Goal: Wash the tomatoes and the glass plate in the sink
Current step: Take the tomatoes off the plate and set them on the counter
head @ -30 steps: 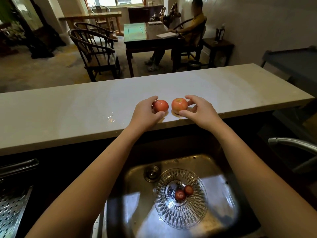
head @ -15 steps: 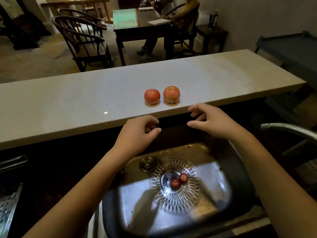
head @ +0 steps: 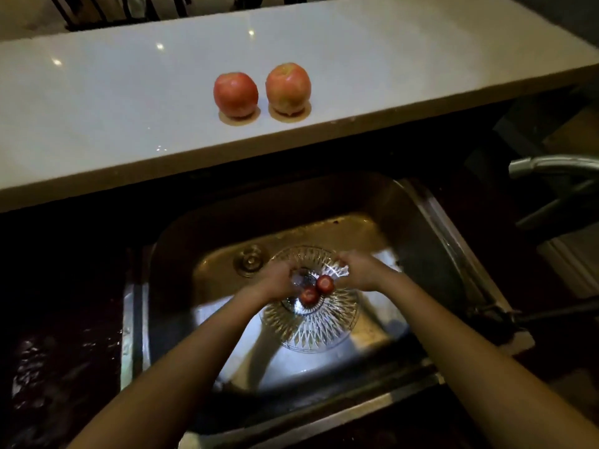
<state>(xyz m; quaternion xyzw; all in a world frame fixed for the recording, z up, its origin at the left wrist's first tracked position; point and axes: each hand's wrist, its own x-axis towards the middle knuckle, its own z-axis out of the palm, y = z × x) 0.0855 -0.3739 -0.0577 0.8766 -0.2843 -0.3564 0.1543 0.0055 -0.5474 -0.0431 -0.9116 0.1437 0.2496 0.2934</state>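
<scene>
A cut-glass plate (head: pixel 311 330) lies on the bottom of the steel sink (head: pixel 418 234). Two small red tomatoes (head: pixel 309 295) (head: pixel 325 283) sit touching each other in its middle. My left hand (head: pixel 278 281) is down on the plate's left part, right beside the small tomatoes. At the plate's far right rim is my right hand (head: pixel 359 270). Both hands are blurred, so their grip is unclear. Two large tomatoes (head: pixel 236 94) (head: pixel 287 88) stand side by side on the pale counter (head: pixel 129 108) behind the sink, each in a small wet ring.
The sink drain (head: pixel 249 260) lies left of the plate. A metal faucet (head: pixel 551 165) reaches in from the right edge. A dark wet worktop (head: pixel 61 351) lies left of the sink. The counter's front edge overhangs the sink's far wall.
Both hands dropped from the counter's front edge into the sink and now rest at the glass plate. The large tomatoes they let go of stay on the counter. The view tilted down.
</scene>
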